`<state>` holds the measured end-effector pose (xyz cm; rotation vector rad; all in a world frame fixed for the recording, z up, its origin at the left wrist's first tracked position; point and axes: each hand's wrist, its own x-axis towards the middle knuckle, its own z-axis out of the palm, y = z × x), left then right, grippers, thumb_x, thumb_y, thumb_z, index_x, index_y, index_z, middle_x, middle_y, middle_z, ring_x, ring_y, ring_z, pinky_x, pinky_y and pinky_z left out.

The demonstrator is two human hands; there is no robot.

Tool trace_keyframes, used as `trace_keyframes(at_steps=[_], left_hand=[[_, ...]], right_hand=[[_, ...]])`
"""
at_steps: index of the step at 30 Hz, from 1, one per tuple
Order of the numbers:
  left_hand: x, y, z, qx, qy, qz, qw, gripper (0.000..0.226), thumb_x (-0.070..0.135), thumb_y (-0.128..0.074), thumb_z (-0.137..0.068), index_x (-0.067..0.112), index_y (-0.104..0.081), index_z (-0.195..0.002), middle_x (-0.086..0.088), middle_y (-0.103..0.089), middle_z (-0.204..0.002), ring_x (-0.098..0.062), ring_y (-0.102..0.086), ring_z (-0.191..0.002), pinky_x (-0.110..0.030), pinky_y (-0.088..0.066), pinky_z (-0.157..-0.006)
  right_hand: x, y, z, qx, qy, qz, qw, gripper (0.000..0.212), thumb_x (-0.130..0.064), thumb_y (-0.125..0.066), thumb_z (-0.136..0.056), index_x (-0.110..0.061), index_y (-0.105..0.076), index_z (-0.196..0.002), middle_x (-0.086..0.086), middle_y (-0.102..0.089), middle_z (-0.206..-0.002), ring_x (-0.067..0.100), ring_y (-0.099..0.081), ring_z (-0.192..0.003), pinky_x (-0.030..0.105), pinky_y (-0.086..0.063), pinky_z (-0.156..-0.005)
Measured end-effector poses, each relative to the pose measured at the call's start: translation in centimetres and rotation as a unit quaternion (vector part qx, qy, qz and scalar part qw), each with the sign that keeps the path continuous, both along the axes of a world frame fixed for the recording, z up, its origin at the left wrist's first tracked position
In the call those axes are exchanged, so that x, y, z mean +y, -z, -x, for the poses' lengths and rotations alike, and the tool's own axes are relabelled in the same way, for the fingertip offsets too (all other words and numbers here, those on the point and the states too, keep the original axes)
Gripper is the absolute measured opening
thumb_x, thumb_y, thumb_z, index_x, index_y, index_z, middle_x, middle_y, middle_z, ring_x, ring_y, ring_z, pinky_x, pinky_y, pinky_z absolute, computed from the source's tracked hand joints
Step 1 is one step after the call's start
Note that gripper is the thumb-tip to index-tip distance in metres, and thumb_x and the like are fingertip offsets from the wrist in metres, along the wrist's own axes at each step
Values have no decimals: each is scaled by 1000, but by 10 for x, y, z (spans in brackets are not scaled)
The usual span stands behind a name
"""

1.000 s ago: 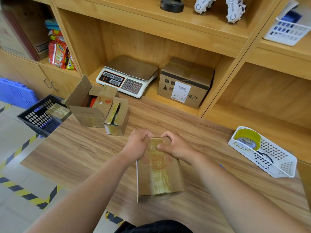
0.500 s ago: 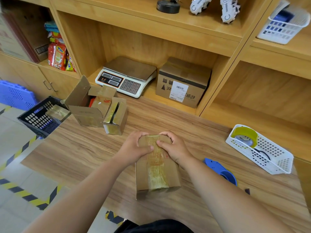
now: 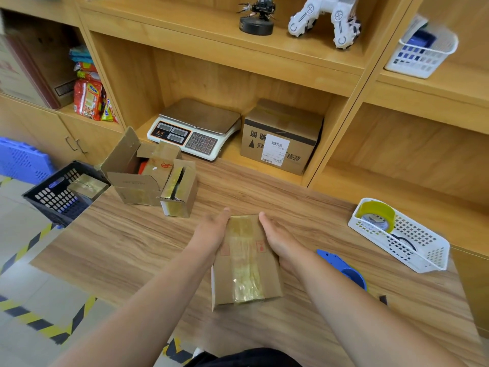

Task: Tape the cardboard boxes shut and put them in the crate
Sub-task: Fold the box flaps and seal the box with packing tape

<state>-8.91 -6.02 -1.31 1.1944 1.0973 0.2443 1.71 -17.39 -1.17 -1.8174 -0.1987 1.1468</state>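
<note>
A small cardboard box lies on the wooden table in front of me, a strip of clear tape running down its top. My left hand lies flat against its left side and my right hand against its right side, fingers straight and pointing away from me. Two more small boxes stand at the back left: an open one with its flap up and a narrower one beside it. A black crate sits off the table's left edge with one taped box in it.
A blue tape dispenser lies just right of my right forearm. A white basket with a yellow-cored tape roll stands at the right. On the shelf behind are a scale and a labelled carton. A blue crate sits far left.
Both hands were curled over the far end of the box, pressing the tape down. Now they have opened and slid to the box's two sides.
</note>
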Motion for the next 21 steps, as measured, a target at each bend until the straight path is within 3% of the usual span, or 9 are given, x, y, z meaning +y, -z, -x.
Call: trace_keyframes(at_steps=[3, 5, 7, 8, 10, 13, 17, 21], left_hand=[[-3, -4, -4, -33, 18, -37, 999, 73, 67, -40, -83, 15, -48, -133, -10, -57, -128, -31, -55, -116, -50, -45, -99], [-5, -7, -5, -58, 20, -87, 994, 64, 65, -35, -87, 22, -51, -132, -4, -55, -131, -26, -52, -121, -48, -41, -104], [-7, -7, -6, -89, 20, -113, 989, 56, 59, -39, -91, 27, -49, -136, 3, -48, -142, -18, -43, -130, -44, -34, -111], [-7, -6, -5, -102, 28, -126, 986, 51, 54, -43, -93, 30, -46, -138, 8, -41, -147, -13, -37, -134, -40, -28, -114], [-8, 0, -2, -109, 65, -151, 980, 49, 40, -48, -96, 31, -39, -143, 15, -28, -152, -2, -27, -136, -30, -20, -115], [-13, 15, 8, -105, 128, -180, 970, 59, 27, -53, -95, 30, -27, -148, 19, -14, -155, 1, -16, -139, -32, -18, -117], [-20, 33, 22, -91, 172, -226, 955, 76, 17, -62, -90, 27, -17, -150, 24, -7, -151, 4, -6, -139, -18, -15, -110], [-24, 43, 32, -51, 220, -281, 933, 95, 17, -73, -81, 16, -8, -151, 9, 2, -157, 1, 2, -140, -16, -7, -112]], right_hand=[[-9, -5, -1, -40, 37, -68, 996, 47, -67, -40, -88, -39, -45, -124, -15, -54, -116, 2, -55, -98, 24, -48, -71], [-13, -5, -1, -92, 65, -105, 988, 55, -66, -38, -89, -39, -40, -136, -24, -49, -121, -4, -49, -106, 24, -46, -84], [-15, -3, -1, -125, 80, -134, 980, 55, -62, -35, -92, -38, -38, -141, -17, -45, -139, 2, -44, -123, 29, -38, -104], [-16, -2, 1, -134, 81, -144, 977, 53, -60, -34, -94, -37, -38, -142, -15, -42, -144, 4, -40, -128, 27, -33, -106], [-20, -1, 6, -166, 70, -123, 976, 53, -56, -33, -96, -35, -35, -144, -14, -38, -148, 3, -33, -133, 22, -26, -102], [-28, 5, 16, -205, 37, -74, 975, 59, -55, -41, -94, -33, -30, -147, -12, -33, -150, 5, -30, -134, 22, -25, -101], [-30, 12, 29, -227, 7, -61, 972, 80, -45, -66, -83, -29, -23, -148, -8, -28, -136, 7, -31, -126, 25, -31, -104], [-29, 21, 34, -273, -37, -14, 961, 101, -33, -81, -71, -30, -17, -149, -5, -26, -121, 11, -28, -124, 27, -28, -107]])
